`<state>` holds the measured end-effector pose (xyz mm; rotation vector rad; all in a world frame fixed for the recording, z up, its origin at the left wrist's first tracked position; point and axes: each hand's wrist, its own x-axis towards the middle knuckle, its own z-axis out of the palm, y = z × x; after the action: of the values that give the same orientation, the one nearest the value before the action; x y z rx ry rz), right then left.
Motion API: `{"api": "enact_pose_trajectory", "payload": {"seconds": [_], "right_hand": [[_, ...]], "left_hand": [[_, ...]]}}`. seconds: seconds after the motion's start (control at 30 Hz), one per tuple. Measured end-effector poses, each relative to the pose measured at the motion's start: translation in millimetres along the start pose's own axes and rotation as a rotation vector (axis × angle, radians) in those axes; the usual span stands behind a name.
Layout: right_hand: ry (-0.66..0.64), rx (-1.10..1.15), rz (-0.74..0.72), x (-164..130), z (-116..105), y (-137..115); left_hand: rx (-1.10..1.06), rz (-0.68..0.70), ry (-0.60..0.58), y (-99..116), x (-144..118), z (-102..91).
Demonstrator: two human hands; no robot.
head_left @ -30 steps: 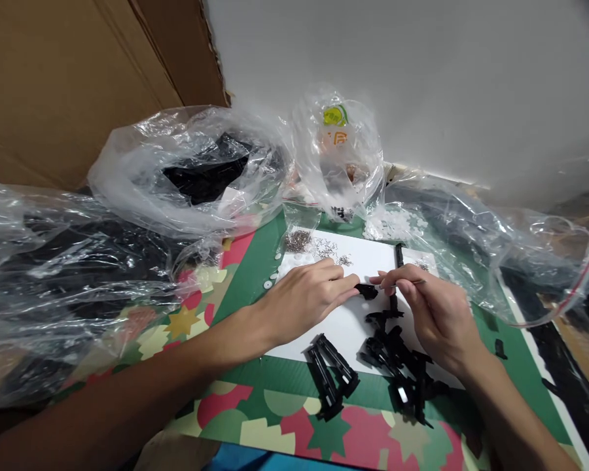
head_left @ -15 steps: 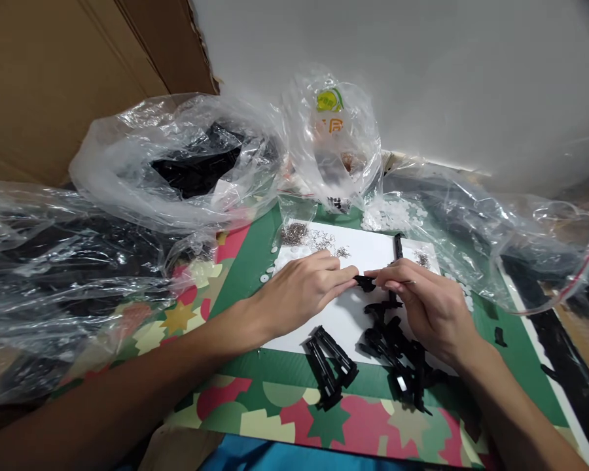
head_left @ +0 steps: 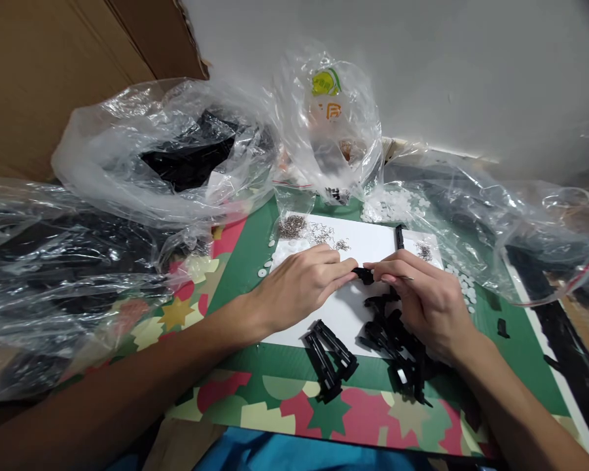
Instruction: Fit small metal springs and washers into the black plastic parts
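Between my two hands, over the white sheet (head_left: 304,324), is a small black plastic part (head_left: 364,275). My left hand (head_left: 310,282) pinches its left end between thumb and fingers. At the other end, my right hand (head_left: 419,294) has its fingertips closed against the part, and a thin, pale, pointed tool (head_left: 406,278) sticks out from that grip. What the fingertips do to the part is hidden. Below my right hand lies a heap of black plastic parts (head_left: 397,356). Two long black plastic pieces (head_left: 330,360) lie side by side nearer me.
Small metal springs (head_left: 292,227) and white discs (head_left: 392,204) lie in piles at the back. Clear plastic bags (head_left: 177,157) crowd the left and rear, with another clear bag (head_left: 476,222) at right. A cardboard box (head_left: 63,85) stands behind left.
Both hands stay together at the black part, with only slight finger movement. The part tilts a little, and the whole view has shifted slightly.
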<state>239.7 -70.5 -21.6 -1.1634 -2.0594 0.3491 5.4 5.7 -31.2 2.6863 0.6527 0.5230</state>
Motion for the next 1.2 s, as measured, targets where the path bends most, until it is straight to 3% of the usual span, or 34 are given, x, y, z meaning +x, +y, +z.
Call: {"api": "enact_pose_trajectory", "payload": {"seconds": [1.0, 1.2], "right_hand": [[0.015, 0.061, 0.126, 6.2, 1.5, 2.1], [0.052, 0.141, 0.174, 5.1, -2.1, -0.6]], "left_hand": [[0.030, 0.055, 0.003, 3.2, -0.7, -1.7], [-0.040, 0.047, 0.049, 6.6, -2.3, -4.0]]}}
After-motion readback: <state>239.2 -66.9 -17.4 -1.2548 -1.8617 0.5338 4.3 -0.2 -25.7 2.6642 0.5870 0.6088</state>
